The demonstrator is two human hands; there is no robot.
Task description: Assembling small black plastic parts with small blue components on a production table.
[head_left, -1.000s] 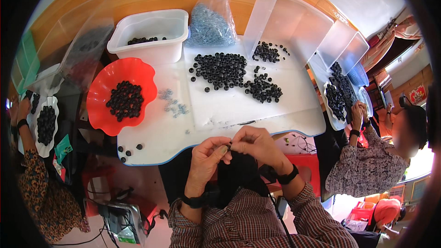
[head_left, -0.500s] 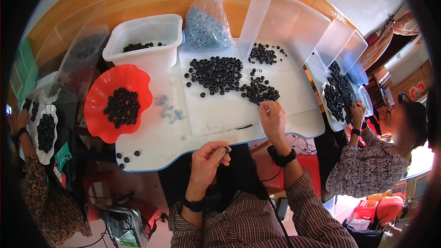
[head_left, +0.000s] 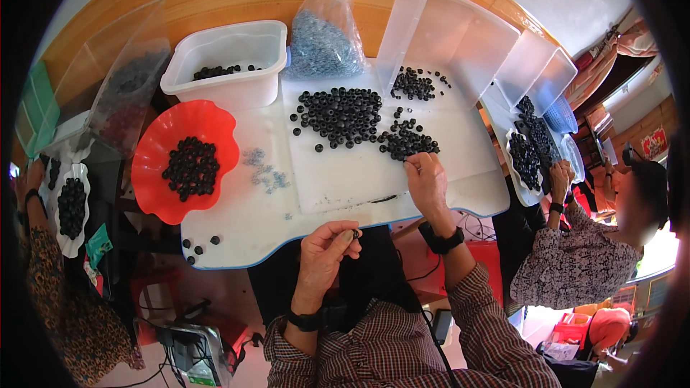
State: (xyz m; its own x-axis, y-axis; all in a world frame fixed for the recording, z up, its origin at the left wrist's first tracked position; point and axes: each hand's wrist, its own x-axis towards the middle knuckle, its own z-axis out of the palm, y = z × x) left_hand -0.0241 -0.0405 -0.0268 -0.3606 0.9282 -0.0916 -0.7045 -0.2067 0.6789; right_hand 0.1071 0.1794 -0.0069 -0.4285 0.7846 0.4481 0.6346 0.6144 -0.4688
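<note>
My left hand (head_left: 325, 260) is closed near the table's front edge, thumb and fingers pinching a small round black part (head_left: 356, 233) with a hole. Over the table, the fingertips of my right hand (head_left: 428, 183) are pressed together at the near edge of a pile of smaller black parts (head_left: 410, 142). What they hold, if anything, is too small to make out. Left of that pile lies a bigger heap of round black parts (head_left: 338, 115). A red scalloped bowl (head_left: 154, 172) holds many more of them.
A white tub (head_left: 230, 86), a bag of pale blue bits (head_left: 323, 43) and a clear bin on its side (head_left: 460, 36) line the back. Blue bits (head_left: 266, 176) and a few loose black parts (head_left: 215, 240) lie on the white table (head_left: 237, 233). Co-workers sit on both sides.
My right hand's fingertips have moved slightly up to the edge of the small pile. The left hand keeps its pinch on the black part.
</note>
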